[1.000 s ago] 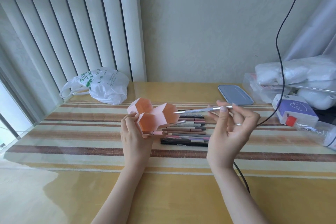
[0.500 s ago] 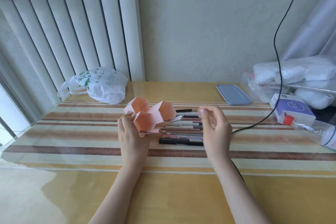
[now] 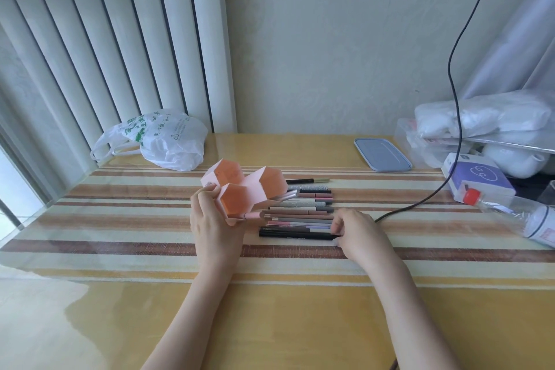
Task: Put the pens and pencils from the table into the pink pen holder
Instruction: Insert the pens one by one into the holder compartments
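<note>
The pink pen holder [image 3: 267, 186], made of three hexagonal cells, is tipped with its openings facing me and to the right, and my left hand [image 3: 214, 222] grips it from the left. A silver pen [image 3: 287, 196] pokes out of its right cell and a pink pen [image 3: 253, 215] out from its lower edge. Several pens and pencils [image 3: 300, 213] lie in a row on the table just right of the holder. My right hand [image 3: 357, 233] rests at their right ends, fingertips closed on the end of the nearest black pen [image 3: 295, 236], which lies on the table.
A white plastic bag [image 3: 168, 141] sits at the back left. A blue lid [image 3: 382, 155], a purple-white box [image 3: 477, 180], a clear bottle [image 3: 516, 215] and wrapped bundles [image 3: 480, 117] crowd the right side. A black cable [image 3: 420, 201] runs down to the table behind my right hand.
My right hand carried a silver pen to the holder, let it go there, then dropped to the right ends of the pens on the table. My left hand kept holding the holder.
</note>
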Action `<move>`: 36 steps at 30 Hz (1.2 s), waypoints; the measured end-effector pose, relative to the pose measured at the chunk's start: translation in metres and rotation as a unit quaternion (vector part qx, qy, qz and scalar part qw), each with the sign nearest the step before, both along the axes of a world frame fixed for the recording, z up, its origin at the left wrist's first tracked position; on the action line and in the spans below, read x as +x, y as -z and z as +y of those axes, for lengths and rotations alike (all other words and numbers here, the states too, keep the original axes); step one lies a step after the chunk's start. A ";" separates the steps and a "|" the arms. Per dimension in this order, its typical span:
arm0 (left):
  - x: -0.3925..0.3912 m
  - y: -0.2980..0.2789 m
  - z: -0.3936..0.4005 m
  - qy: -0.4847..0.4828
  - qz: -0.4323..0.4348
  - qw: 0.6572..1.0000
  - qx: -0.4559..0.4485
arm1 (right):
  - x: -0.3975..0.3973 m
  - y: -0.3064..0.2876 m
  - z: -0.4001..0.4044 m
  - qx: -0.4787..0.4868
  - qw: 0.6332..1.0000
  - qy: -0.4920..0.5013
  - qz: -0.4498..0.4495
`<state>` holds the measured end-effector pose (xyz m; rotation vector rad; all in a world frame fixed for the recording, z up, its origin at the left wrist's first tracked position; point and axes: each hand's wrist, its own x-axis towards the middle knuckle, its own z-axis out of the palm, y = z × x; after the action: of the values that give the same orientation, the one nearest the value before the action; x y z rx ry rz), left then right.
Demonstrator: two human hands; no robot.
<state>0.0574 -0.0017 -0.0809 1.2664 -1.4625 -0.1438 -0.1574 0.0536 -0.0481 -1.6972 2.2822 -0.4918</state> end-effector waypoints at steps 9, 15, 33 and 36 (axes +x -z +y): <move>-0.001 -0.004 0.003 0.002 -0.005 1.000 0.005 | -0.002 -0.006 -0.001 -0.041 0.988 -0.061 -0.133; -0.001 -0.004 0.002 -0.005 -0.001 1.000 0.009 | 0.004 -0.013 -0.004 -0.126 0.944 -0.047 -0.300; 0.000 0.001 0.000 -0.018 -0.022 1.000 -0.014 | 0.005 -0.027 -0.002 -0.475 0.759 0.101 -0.434; -0.001 0.000 0.000 -0.017 -0.026 0.999 -0.013 | 0.006 -0.028 0.000 -0.497 0.745 0.102 -0.432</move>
<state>0.0564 -0.0016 -0.0810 1.2800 -1.4824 -0.0693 -0.1514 0.0534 -0.0198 -1.0030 1.4703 -2.2740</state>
